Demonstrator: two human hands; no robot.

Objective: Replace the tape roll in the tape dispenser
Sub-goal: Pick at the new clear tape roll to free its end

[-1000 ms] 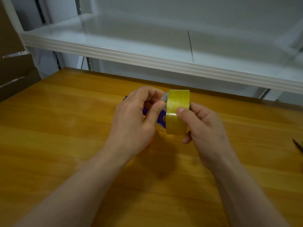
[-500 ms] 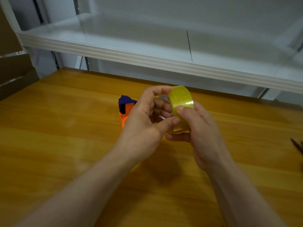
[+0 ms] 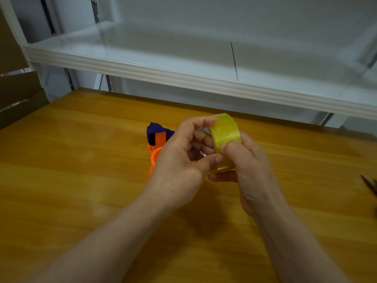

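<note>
A yellowish clear tape roll [image 3: 224,133] is held upright above the wooden table [image 3: 71,180], its outer face turned to me. My right hand [image 3: 251,172] grips it from the right, thumb pressed on the outer face. My left hand [image 3: 183,160] pinches the roll's left rim, with the index finger on top and the thumb at the lower edge. The purple and orange tape dispenser [image 3: 157,139] lies on the table just behind and left of my left hand, partly hidden by it.
A white shelf [image 3: 183,76] overhangs the far edge of the table. Cardboard pieces [image 3: 18,94] lean at the far left. A dark metal tool tip [image 3: 370,185], maybe scissors, pokes in at the right edge.
My left hand left the dispenser, which now lies exposed on the table, and took hold of the roll's left rim. The roll turned slightly and rose a little.
</note>
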